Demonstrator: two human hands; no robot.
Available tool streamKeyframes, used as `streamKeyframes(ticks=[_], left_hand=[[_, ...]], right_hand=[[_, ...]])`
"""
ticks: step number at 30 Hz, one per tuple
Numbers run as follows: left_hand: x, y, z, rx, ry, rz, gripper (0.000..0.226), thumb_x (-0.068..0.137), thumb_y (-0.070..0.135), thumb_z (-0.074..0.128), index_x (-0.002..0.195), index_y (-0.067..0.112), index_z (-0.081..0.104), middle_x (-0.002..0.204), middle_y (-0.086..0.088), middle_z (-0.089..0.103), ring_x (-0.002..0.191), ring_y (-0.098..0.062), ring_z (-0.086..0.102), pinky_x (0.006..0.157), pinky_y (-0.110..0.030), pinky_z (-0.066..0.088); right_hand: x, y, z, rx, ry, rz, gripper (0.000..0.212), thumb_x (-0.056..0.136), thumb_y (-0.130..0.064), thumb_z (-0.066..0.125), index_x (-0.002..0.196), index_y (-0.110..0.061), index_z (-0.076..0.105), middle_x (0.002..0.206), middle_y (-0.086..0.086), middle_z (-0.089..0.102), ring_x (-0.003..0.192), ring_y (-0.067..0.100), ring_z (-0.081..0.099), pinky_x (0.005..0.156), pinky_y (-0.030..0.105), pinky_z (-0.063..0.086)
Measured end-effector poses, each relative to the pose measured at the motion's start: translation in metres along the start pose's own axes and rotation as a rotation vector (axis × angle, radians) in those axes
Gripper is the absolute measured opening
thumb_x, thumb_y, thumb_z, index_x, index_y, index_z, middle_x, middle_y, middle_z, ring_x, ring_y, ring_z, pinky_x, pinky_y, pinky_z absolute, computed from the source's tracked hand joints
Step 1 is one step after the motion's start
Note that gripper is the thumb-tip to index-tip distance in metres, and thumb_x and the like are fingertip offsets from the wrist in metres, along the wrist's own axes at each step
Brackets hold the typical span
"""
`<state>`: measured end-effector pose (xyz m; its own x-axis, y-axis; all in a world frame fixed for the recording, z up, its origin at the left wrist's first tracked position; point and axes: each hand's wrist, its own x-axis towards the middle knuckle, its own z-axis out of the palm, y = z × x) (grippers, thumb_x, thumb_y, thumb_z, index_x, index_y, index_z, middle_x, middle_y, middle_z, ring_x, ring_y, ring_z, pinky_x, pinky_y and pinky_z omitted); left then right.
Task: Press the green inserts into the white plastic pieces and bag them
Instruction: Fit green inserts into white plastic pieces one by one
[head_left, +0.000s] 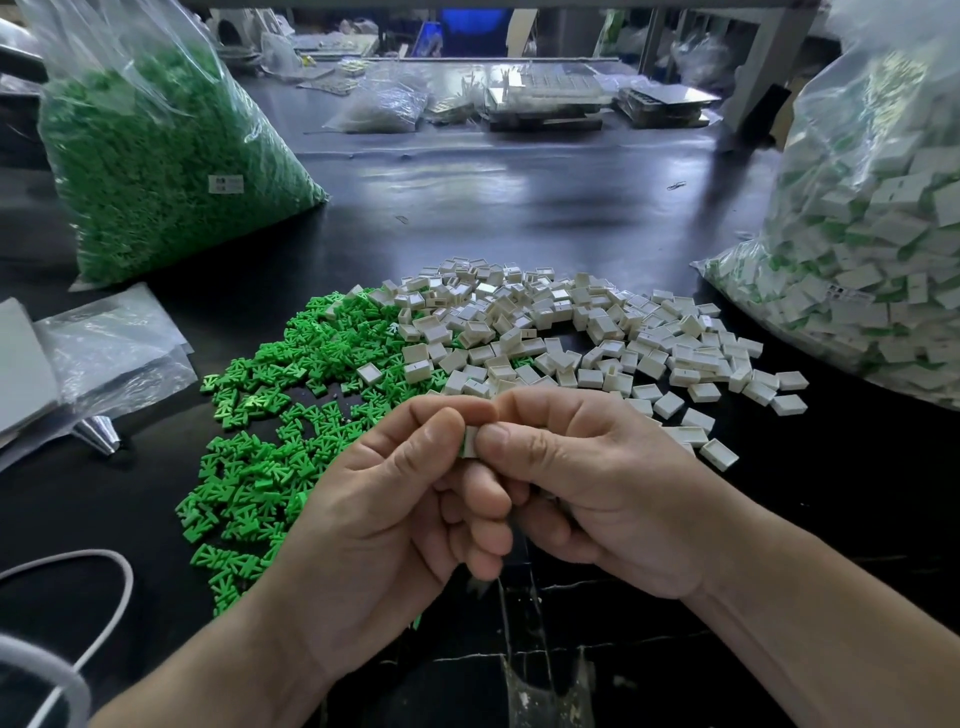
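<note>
Head view: both hands were held together above the near part of the tabletop (519, 208). The left hand (384, 499) and the right hand (587, 488) met at the fingertips. Each pinched the same white piece (471, 441) between thumb and forefinger, with the remaining fingers curled underneath. A sliver of a green insert (462, 448) showed at the piece's left edge, on the left hand's side. The piece stood edge-on to the camera with its long side roughly upright. How far the insert was seated could not be told.

The heap of loose green inserts (270, 415) lay ahead and to the left, nearer the left hand. The heap of loose white pieces (571, 338) lay ahead and to the right, nearer the right hand. The two heaps touched in the middle.

The bag of finished pieces (872, 234) stood at the far right, well apart from the hands and on the right hand's side. A bag of green stock (156, 156) stood far left, with flat empty bags (104, 353) near it.

Assessment: the pressing step appeared to be in hand. Bagging would call for a rightward reach, best suited to the right hand.
</note>
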<state>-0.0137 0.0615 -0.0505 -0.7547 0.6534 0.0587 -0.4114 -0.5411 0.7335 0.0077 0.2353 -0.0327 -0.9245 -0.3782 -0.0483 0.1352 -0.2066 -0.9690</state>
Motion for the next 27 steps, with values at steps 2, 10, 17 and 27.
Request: streamKeyframes(ticks=[2,10,17,27], left_hand=[[0.0005,0.0001,0.0001,0.027,0.025,0.009,0.027,0.078,0.025,0.079,0.099,0.011,0.071,0.064,-0.012,0.068,0.050,-0.020,0.066,0.047,-0.027,0.055],[0.0012,-0.0034,0.0042,0.091,0.091,0.072,0.027,0.077,0.028,0.078,0.097,0.012,0.071,0.060,-0.010,0.066,0.046,-0.019,0.064,0.044,-0.026,0.053],[0.0013,0.0037,0.0004,0.150,0.009,0.079,0.029,0.084,0.021,0.070,0.110,0.007,0.067,0.069,-0.016,0.067,0.054,-0.023,0.066,0.047,-0.030,0.054],[-0.0034,0.0015,0.0040,0.948,0.232,0.374,0.018,0.090,0.014,0.059,0.103,0.024,0.066,0.074,-0.009,0.067,0.058,-0.018,0.062,0.054,-0.023,0.053]], right_hand=[[0.0004,0.0009,0.0007,-0.001,0.004,-0.002,0.012,0.093,-0.025,0.061,0.092,-0.017,0.069,0.073,0.014,0.057,0.072,0.043,0.045,0.034,0.018,0.031],[0.0007,0.0024,0.0008,-0.012,-0.007,-0.034,0.013,0.095,-0.025,0.060,0.090,-0.019,0.070,0.070,0.007,0.061,0.065,0.035,0.042,0.035,0.018,0.032],[0.0015,0.0047,-0.0021,0.062,-0.032,-0.019,0.021,0.097,-0.024,0.054,0.093,-0.004,0.062,0.069,0.007,0.063,0.056,0.030,0.041,0.033,0.017,0.029],[0.0024,0.0098,0.0018,-0.023,0.156,-0.024,0.017,0.090,-0.029,0.064,0.081,-0.015,0.066,0.067,0.003,0.057,0.042,0.011,0.044,0.033,0.016,0.030]])
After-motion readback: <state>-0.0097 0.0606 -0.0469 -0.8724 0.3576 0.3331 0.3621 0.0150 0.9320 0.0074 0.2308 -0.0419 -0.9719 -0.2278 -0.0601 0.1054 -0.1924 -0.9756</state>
